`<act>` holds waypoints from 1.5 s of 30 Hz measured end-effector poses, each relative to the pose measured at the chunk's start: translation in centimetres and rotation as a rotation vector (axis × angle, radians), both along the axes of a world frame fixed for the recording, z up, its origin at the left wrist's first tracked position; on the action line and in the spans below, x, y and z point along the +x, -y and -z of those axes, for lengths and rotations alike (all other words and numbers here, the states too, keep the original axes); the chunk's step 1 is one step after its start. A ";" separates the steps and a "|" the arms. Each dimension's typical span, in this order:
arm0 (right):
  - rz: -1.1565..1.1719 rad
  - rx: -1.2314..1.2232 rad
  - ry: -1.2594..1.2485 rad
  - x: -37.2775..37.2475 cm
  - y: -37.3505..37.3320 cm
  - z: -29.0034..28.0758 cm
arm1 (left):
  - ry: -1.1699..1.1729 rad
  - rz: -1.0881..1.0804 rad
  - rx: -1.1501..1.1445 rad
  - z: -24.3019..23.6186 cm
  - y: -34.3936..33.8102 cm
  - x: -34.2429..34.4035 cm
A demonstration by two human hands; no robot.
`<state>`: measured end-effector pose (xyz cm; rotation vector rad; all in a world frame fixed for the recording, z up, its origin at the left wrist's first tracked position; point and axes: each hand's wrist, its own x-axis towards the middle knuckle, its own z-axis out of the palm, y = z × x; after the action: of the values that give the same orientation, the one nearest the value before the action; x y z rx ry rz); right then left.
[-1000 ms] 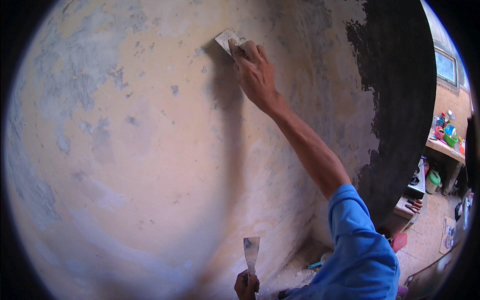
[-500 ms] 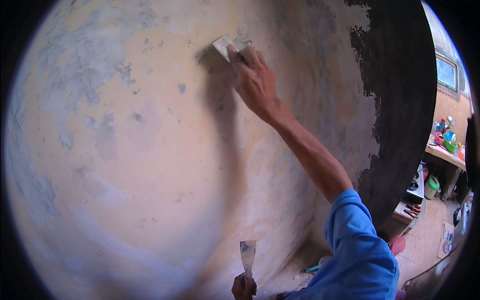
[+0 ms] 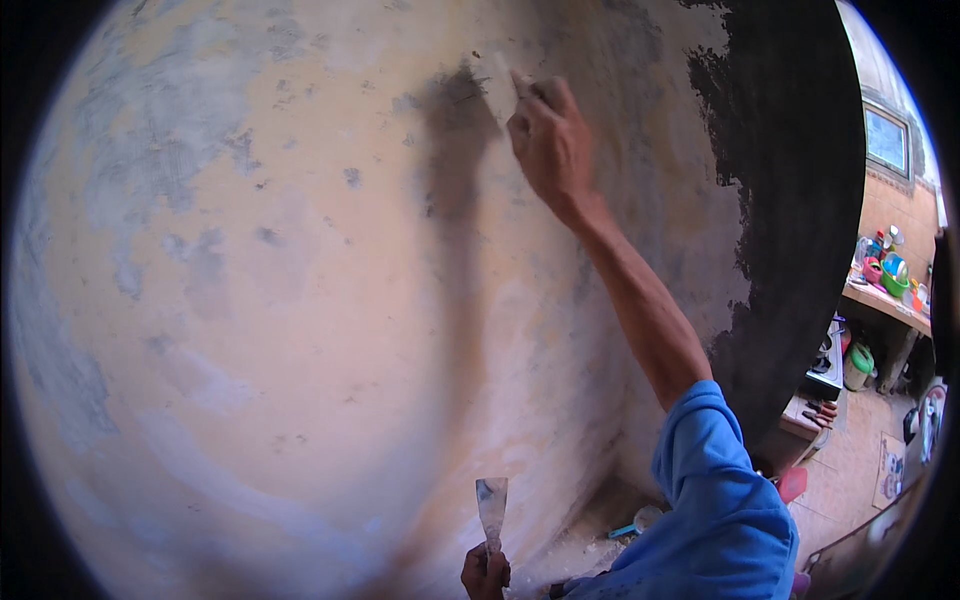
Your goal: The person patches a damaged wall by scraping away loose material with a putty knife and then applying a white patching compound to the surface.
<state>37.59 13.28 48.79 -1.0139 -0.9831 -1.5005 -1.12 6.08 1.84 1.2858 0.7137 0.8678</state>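
My right hand (image 3: 553, 150) is raised high in front of a patchy cream and grey wall (image 3: 330, 300), its fingers closed around a flat, pale putty spreader (image 3: 497, 95). Motion blurs the spreader, and it appears tilted off the wall with its shadow falling to the left. Low in the view, my left hand (image 3: 486, 573) grips the handle of a putty knife (image 3: 491, 503). That knife stands blade up, its metal smeared with pale and dark residue.
A dark, ragged-edged band (image 3: 790, 200) covers the wall's right side. Beyond it lie a counter (image 3: 885, 303) with colourful dishes, a green-lidded container (image 3: 858, 366) and a tiled floor (image 3: 850, 470). A blue-handled tool (image 3: 622, 531) rests on the floor at the wall's foot.
My right hand has moved right and slightly down with the spreader, which has turned more upright and away from the wall. My left hand and the putty knife have hardly moved.
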 end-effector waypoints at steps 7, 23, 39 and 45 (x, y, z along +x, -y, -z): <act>0.077 -0.079 0.026 0.2 -3.1 -1.7 | -0.090 0.028 -0.151 0.9 -0.6 -0.8; -0.118 0.075 -0.357 5.8 2.6 -2.7 | 0.010 -0.009 -0.008 -0.2 0.1 -0.3; -0.797 -0.103 -0.492 6.2 7.3 -2.6 | 0.018 -0.028 0.026 -0.5 0.5 0.9; -0.725 -0.112 -0.460 4.9 6.9 -3.4 | -0.026 0.037 0.006 0.8 -0.7 0.4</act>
<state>42.54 6.37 52.19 -0.8865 -0.9571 -0.5886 -0.70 6.78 1.04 1.3137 0.7064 0.8245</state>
